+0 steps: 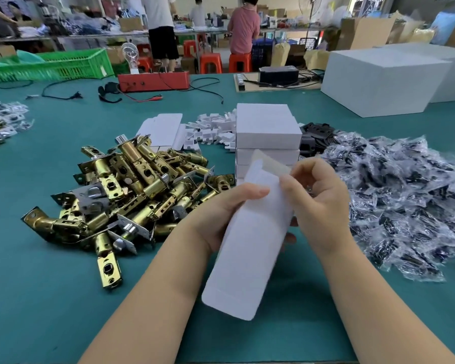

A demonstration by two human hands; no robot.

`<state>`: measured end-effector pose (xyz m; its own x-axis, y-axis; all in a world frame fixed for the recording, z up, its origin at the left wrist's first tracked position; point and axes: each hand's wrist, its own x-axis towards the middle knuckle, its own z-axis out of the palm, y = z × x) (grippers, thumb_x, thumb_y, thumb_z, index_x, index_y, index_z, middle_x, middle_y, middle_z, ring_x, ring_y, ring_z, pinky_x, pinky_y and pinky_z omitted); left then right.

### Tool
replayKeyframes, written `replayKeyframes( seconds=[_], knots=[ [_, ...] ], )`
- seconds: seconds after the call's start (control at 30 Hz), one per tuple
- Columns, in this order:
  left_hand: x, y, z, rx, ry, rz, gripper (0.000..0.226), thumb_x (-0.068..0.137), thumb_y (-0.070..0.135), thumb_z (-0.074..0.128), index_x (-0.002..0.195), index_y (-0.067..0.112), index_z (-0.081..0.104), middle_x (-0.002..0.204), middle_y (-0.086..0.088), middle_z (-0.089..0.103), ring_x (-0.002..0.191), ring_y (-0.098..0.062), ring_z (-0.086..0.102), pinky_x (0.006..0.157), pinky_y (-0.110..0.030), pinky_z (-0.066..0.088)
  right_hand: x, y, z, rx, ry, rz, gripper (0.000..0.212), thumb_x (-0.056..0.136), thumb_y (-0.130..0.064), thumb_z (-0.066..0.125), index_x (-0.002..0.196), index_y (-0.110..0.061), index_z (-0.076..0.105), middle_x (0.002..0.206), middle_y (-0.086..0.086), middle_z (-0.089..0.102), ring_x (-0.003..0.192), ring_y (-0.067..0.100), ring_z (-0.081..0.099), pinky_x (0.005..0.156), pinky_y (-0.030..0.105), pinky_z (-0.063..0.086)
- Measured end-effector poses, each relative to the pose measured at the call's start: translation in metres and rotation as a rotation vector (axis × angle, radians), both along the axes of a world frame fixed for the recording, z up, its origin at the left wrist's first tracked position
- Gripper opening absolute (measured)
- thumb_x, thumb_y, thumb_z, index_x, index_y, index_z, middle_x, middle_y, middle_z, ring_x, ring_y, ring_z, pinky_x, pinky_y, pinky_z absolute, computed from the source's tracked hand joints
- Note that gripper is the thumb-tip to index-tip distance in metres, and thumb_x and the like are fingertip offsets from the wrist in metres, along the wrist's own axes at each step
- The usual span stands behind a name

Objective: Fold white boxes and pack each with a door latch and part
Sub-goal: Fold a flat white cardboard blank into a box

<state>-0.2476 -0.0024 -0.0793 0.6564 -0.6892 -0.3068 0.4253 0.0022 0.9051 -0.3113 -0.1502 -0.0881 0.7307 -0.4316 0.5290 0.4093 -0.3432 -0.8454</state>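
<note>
Two hands fold a white box over a green table in a busy workroom.

The left hand (221, 208) and right hand (318, 203) both grip the box (250, 248), between the latches (132, 190) and bagged parts (405, 195); bare table (50, 298) lies nearest the person.

I hold a white box (250, 243) above the surface (50, 298), left grip (221, 214) wrapped round its side, right grip (318, 200) pinching its top flap; door latches (132, 190) lie heaped left.

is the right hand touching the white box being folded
Touching. The head view shows the right hand pinching the top flap of the white box, its thumb pressed on the card.
</note>
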Motion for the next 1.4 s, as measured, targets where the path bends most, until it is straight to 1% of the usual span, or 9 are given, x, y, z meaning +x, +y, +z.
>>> replayKeyframes(
  seconds=[0.17,0.37,0.57,0.77,0.9,1.0,1.1,1.2,1.4],
  knots=[
    [0.001,0.001,0.012,-0.269,0.067,0.151,0.03,0.079,0.034,0.07,0.095,0.008,0.074,0.091,-0.013,0.075,0.076,-0.025,0.073,0.062,-0.032,0.059,0.003,-0.001,0.003,0.072,0.268,0.032,0.049,0.069,-0.051,0.069,0.11,-0.032,0.052,0.105,-0.01,0.062,0.09,-0.002,0.06,0.074,0.015,0.049],
    [0.01,0.002,0.004,-0.17,-0.307,0.5,0.01,0.09,0.021,0.066,0.086,0.015,0.072,0.088,-0.001,0.077,0.079,-0.016,0.074,0.062,-0.026,0.058,0.006,0.004,-0.001,-0.131,0.484,0.077,0.04,0.092,-0.041,0.058,0.078,-0.004,0.064,0.075,0.013,0.067,0.066,0.025,0.059,0.06,0.034,0.047],
    [0.003,-0.007,-0.004,0.005,-0.474,0.27,0.024,0.09,0.036,0.066,0.074,0.021,0.077,0.08,-0.01,0.075,0.066,-0.024,0.068,0.056,-0.032,0.053,0.006,0.001,0.001,-0.035,0.32,-0.146,0.039,0.098,-0.035,0.048,0.073,-0.006,0.057,0.069,0.002,0.061,0.063,0.021,0.054,0.057,0.031,0.042],
    [0.005,0.003,-0.005,0.142,-0.627,0.052,0.032,0.095,0.028,0.061,0.071,0.009,0.071,0.059,-0.009,0.065,0.039,-0.014,0.052,0.036,-0.019,0.037,0.007,-0.007,0.002,0.136,0.276,-0.079,0.056,0.101,-0.039,0.041,0.078,0.012,0.045,0.07,0.022,0.049,0.065,0.021,0.043,0.058,0.041,0.036],
    [0.001,0.004,-0.003,0.17,-0.598,-0.014,0.051,0.081,0.054,0.063,0.075,0.005,0.072,0.077,-0.013,0.073,0.062,-0.035,0.066,0.057,-0.035,0.054,0.007,-0.007,0.001,-0.009,0.232,-0.209,0.045,0.102,-0.032,0.041,0.062,-0.014,0.034,0.057,-0.001,0.036,0.053,0.014,0.031,0.052,0.03,0.024],
    [0.001,0.003,-0.004,0.248,-0.615,0.057,0.085,0.071,0.08,0.051,0.074,-0.005,0.058,0.082,-0.008,0.057,0.071,-0.024,0.052,0.079,-0.029,0.05,0.009,-0.006,-0.001,-0.056,0.222,-0.243,0.046,0.102,-0.03,0.043,0.06,-0.016,0.031,0.054,-0.004,0.033,0.048,0.006,0.027,0.047,0.023,0.022],
    [0.0,-0.001,-0.004,0.122,-0.618,0.246,0.06,0.093,0.056,0.049,0.09,-0.002,0.065,0.088,-0.014,0.069,0.08,-0.024,0.063,0.084,-0.041,0.052,0.009,-0.005,-0.002,-0.088,0.25,-0.231,0.045,0.101,-0.03,0.043,0.059,-0.017,0.032,0.055,-0.005,0.035,0.047,0.004,0.031,0.046,0.019,0.024],
    [0.002,-0.004,-0.004,0.014,-0.691,0.468,0.023,0.101,0.03,0.05,0.122,0.024,0.057,0.091,0.012,0.075,0.084,-0.007,0.07,0.07,-0.026,0.056,0.008,0.0,0.0,0.063,0.294,0.057,0.019,0.096,-0.032,0.052,0.097,-0.017,0.062,0.088,-0.004,0.066,0.078,0.004,0.061,0.07,0.026,0.05],
    [-0.002,-0.007,-0.004,-0.064,-0.688,0.349,0.067,0.092,0.046,0.051,0.152,0.029,0.028,0.138,0.018,0.054,0.121,0.002,0.054,0.103,-0.03,0.047,0.008,0.004,-0.001,0.286,0.218,0.418,0.072,0.085,-0.03,0.057,0.148,-0.038,0.024,0.141,-0.007,0.05,0.119,0.015,0.058,0.097,0.042,0.051]
  ],
)
